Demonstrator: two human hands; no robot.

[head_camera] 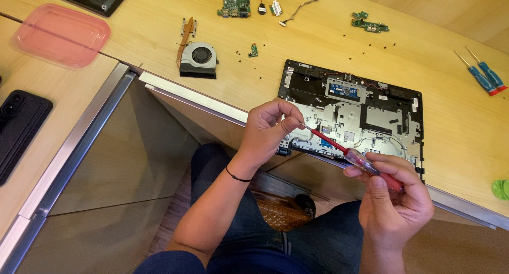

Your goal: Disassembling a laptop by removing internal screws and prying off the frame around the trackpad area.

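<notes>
Electronics repair bench, home-desk style: beyond my hands lies an opened black laptop base (pixel 352 115) on a light wooden desk (pixel 445 83), with loose green circuit boards (pixel 233 1), a grey cooling fan (pixel 199 59), and blue-handled screwdrivers (pixel 485 77) far right.

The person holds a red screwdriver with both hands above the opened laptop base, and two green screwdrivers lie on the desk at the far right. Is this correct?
Not quite. In the head view the two spare screwdrivers are blue with red ends, not green. The rest holds: right hand on the red screwdriver handle, left hand at its tip, over the laptop base.
</notes>
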